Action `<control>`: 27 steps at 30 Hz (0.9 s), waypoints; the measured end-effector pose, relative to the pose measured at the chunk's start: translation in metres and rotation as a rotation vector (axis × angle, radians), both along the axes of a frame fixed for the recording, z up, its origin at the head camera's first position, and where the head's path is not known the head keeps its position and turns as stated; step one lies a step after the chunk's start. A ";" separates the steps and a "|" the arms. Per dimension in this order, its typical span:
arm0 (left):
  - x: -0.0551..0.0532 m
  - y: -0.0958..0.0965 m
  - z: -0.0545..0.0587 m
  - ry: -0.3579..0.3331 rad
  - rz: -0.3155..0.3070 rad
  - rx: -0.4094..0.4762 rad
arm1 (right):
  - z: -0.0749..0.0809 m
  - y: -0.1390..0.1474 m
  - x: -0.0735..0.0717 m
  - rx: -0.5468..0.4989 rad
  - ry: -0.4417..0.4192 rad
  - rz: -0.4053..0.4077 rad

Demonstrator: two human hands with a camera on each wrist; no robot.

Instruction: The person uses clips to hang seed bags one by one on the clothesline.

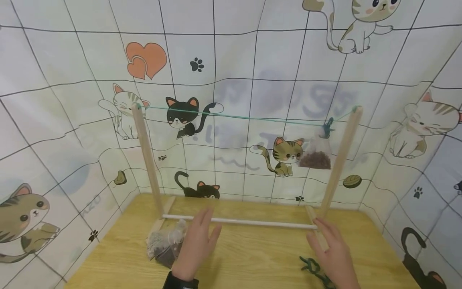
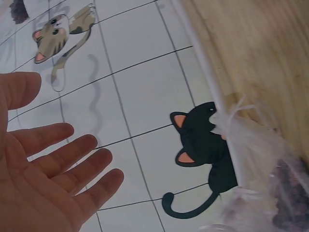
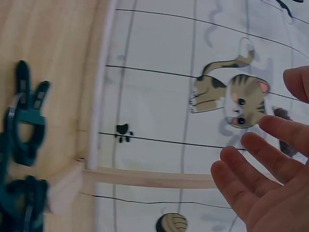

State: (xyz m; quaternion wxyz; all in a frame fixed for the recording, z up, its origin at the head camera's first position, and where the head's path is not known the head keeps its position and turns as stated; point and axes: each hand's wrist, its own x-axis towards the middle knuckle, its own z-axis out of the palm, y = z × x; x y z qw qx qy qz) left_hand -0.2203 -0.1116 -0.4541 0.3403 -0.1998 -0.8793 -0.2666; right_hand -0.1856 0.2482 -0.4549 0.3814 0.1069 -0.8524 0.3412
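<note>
My left hand [image 1: 196,247] is raised over the table with its fingers extended, holding nothing. Just left of it lie knotted clear plastic bags [image 1: 166,243] with grey and dark contents, partly hidden behind that hand. My right hand [image 1: 335,253] is also spread and bare, near the right end of the frame's white rod [image 1: 252,221]. Beside it on the table are several dark green clothespins [image 3: 31,116]. A clear bag of brown bits [image 1: 315,159] hangs from a green string [image 1: 234,116] by a green clothespin [image 1: 327,127], near the right post.
Two wooden posts, a left post [image 1: 148,160] and a right post [image 1: 341,160], carry the string between their tops. Wooden feet rest on the yellowish wood-grain table [image 1: 252,257]. A white cat-print cloth [image 1: 234,52] stands behind and at both sides.
</note>
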 end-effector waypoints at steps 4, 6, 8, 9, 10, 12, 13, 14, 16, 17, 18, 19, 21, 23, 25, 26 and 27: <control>-0.003 -0.001 -0.011 -0.051 0.008 0.000 | -0.016 0.002 -0.001 0.011 -0.082 -0.038; -0.004 -0.002 -0.015 -0.101 0.017 -0.001 | -0.022 0.003 -0.002 0.023 -0.099 -0.039; -0.004 -0.004 -0.017 -0.152 0.022 -0.001 | -0.026 0.004 -0.004 0.038 -0.101 -0.042; -0.005 -0.004 -0.018 -0.180 0.024 0.001 | -0.027 0.005 -0.005 0.042 -0.103 -0.045; -0.005 -0.005 -0.019 -0.200 0.023 0.005 | -0.029 0.005 -0.006 0.050 -0.103 -0.047; -0.006 -0.006 -0.019 -0.223 0.023 0.011 | -0.032 0.006 -0.008 0.066 -0.106 -0.053; -0.006 -0.006 -0.020 -0.226 0.023 0.015 | -0.033 0.007 -0.009 0.073 -0.101 -0.052; -0.006 -0.006 -0.021 -0.222 0.024 0.015 | -0.034 0.008 -0.009 0.082 -0.100 -0.052; -0.006 -0.003 -0.021 -0.199 0.020 0.004 | -0.035 0.010 -0.008 0.090 -0.095 -0.048; -0.006 -0.001 -0.021 -0.184 0.017 -0.005 | -0.036 0.011 -0.008 0.088 -0.095 -0.045; -0.006 0.002 -0.021 -0.169 0.011 -0.019 | -0.036 0.012 -0.008 0.087 -0.099 -0.041; -0.006 0.005 -0.021 -0.152 0.004 -0.035 | -0.036 0.012 -0.007 0.083 -0.111 -0.038; -0.004 0.013 -0.020 -0.125 -0.022 -0.064 | -0.034 0.013 -0.006 0.085 -0.162 -0.050; 0.000 0.022 -0.018 -0.102 -0.054 -0.091 | -0.032 0.015 -0.005 0.096 -0.237 -0.053; 0.004 0.032 -0.018 -0.085 -0.087 -0.119 | -0.028 0.016 -0.005 0.121 -0.336 -0.053; 0.007 0.038 -0.019 -0.074 -0.103 -0.134 | -0.027 0.016 -0.005 0.131 -0.390 -0.049; 0.009 0.043 -0.020 -0.066 -0.118 -0.150 | -0.026 0.017 -0.005 0.139 -0.445 -0.041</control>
